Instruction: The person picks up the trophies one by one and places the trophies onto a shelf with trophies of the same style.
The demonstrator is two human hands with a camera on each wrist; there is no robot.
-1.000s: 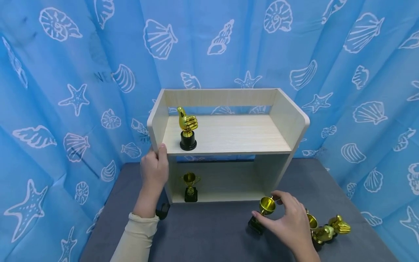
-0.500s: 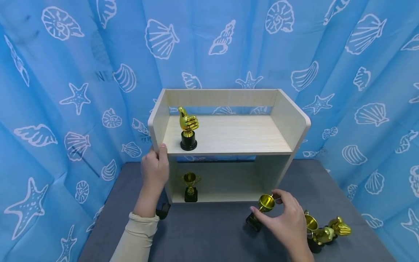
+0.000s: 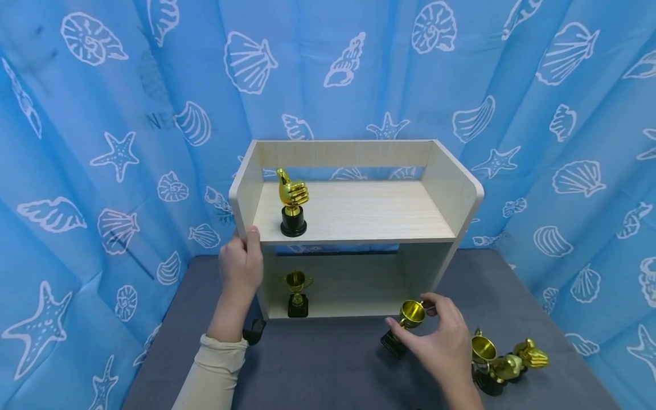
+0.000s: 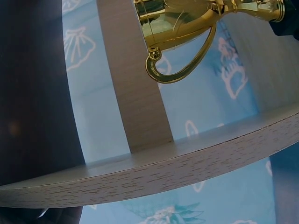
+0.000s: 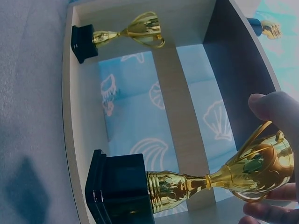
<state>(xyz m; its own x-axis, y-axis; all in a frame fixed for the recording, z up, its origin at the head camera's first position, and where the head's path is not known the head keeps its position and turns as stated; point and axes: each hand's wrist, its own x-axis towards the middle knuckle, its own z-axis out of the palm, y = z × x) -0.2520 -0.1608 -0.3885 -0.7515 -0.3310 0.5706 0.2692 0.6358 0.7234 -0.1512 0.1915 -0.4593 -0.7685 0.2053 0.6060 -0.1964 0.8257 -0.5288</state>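
My left hand grips the left side panel of a pale two-tier wooden shelf, its thumb at the front edge. Between the thumb and fingers of my right hand is a gold trophy cup with a black square base, pinched at its handles. It leans in front of the shelf's lower right corner; the right wrist view shows its base nearer the lower tier. A matching cup stands at the left of that tier, its bowl large in the left wrist view. A gold thumbs-up trophy stands on the upper tier's left.
On the grey tabletop, right of my right hand, another gold cup stands close to two thumbs-up trophies. A blue curtain with white shell prints hangs behind the shelf and along both sides.
My right hand has moved slightly left and up with the trophy cup, closer to the shelf, uncovering more of the cup on the table. My left hand keeps its grip on the panel.
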